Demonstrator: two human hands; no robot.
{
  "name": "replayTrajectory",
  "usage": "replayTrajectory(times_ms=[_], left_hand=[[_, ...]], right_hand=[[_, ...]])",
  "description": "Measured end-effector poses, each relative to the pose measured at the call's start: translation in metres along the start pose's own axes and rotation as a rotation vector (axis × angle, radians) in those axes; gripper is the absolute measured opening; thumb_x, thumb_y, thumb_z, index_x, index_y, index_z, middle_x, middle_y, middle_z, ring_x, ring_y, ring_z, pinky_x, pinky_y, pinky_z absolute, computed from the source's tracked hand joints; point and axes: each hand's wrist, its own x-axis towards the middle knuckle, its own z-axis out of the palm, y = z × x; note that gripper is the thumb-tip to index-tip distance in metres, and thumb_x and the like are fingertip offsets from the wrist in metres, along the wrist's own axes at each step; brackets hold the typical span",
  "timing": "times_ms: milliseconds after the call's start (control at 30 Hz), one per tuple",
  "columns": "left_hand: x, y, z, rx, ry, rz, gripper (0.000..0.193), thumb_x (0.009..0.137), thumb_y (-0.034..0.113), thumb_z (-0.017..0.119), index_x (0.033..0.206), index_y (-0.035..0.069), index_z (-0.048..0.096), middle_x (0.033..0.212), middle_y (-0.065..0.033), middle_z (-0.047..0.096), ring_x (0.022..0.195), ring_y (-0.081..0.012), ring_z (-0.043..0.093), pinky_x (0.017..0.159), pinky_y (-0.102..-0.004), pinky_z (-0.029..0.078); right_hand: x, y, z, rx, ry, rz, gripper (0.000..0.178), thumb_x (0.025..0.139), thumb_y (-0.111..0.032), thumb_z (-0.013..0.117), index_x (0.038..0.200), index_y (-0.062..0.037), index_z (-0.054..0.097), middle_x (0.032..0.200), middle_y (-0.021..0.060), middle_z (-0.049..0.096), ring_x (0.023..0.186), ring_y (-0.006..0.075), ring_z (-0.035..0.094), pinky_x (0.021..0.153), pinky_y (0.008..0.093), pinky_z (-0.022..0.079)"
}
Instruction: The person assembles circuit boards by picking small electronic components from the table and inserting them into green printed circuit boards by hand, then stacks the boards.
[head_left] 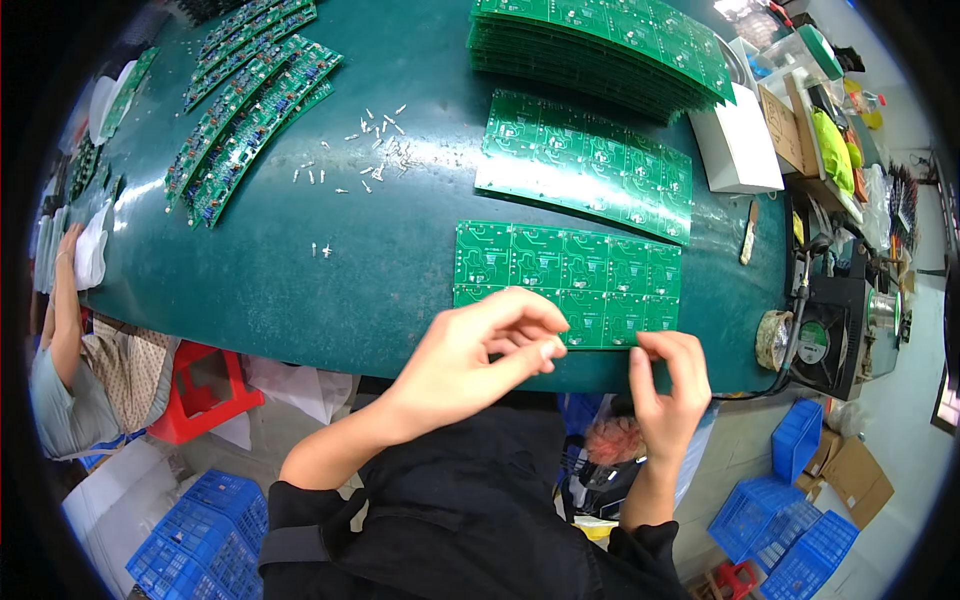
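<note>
A green circuit board panel (588,272) lies flat near the table's front edge, marked off into several equal sections. My left hand (485,350) is over its lower left part, thumb and forefinger pinched together; whatever is between the tips is too small to name. At the panel's near edge, right of centre, my right hand (672,388) has its thumb and forefinger drawn close together, and I cannot make out anything in them. Small white-and-metal parts (380,145) lie scattered on the table to the left, with a few loose ones (321,250) closer in.
Beyond the panel lie another bare board panel (590,165) and a tall stack of them (600,50). Populated boards (250,130) stand at the far left. To the right are a white box (738,140), a brush-like tool (749,232), a tape roll (773,340) and a black fan unit (828,335). A co-worker's arm (67,300) shows at left.
</note>
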Motion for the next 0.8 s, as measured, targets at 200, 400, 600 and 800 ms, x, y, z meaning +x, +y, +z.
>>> replayTrajectory(times_ms=[200,400,600,800], left_hand=[[0.007,0.0,0.022,0.214,-0.072,0.096,0.023,0.094,0.002,0.067,0.115,-0.003,0.061,0.103,-0.01,0.07,0.096,-0.015,0.07,0.082,-0.0272,0.057],[0.01,0.005,0.033,0.261,-0.092,0.126,0.026,0.093,0.001,0.066,0.119,-0.002,0.059,0.103,-0.0101,0.071,0.095,-0.0146,0.07,0.083,-0.0274,0.057],[0.004,0.01,0.033,0.057,-0.13,-0.108,0.03,0.095,-0.002,0.059,0.125,-0.002,0.055,0.113,-0.0135,0.07,0.099,-0.017,0.071,0.086,-0.0287,0.058],[-0.004,0.014,0.009,0.445,0.092,0.209,0.018,0.093,-0.004,0.06,0.11,-0.003,0.067,0.106,-0.012,0.07,0.093,-0.0177,0.071,0.083,-0.0289,0.056]], right_hand=[[0.003,-0.029,-0.014,0.283,-0.04,-0.134,0.024,0.076,0.006,0.076,0.097,-0.0028,0.072,0.086,0.0083,0.065,0.078,0.022,0.062,0.066,0.0316,0.05],[0.002,-0.028,-0.01,0.141,-0.094,-0.244,0.028,0.074,0.004,0.079,0.101,-0.0028,0.073,0.087,0.0067,0.063,0.077,0.0217,0.06,0.066,0.0319,0.049],[-0.002,-0.019,-0.01,0.004,-0.056,-0.316,0.035,0.072,0.009,0.077,0.105,-0.0029,0.072,0.086,0.0061,0.062,0.076,0.0227,0.06,0.066,0.0342,0.049],[-0.013,0.026,-0.019,0.367,0.148,0.291,0.011,0.083,0.006,0.072,0.092,0.0008,0.069,0.09,0.0106,0.07,0.083,0.0198,0.067,0.073,0.0296,0.053]])
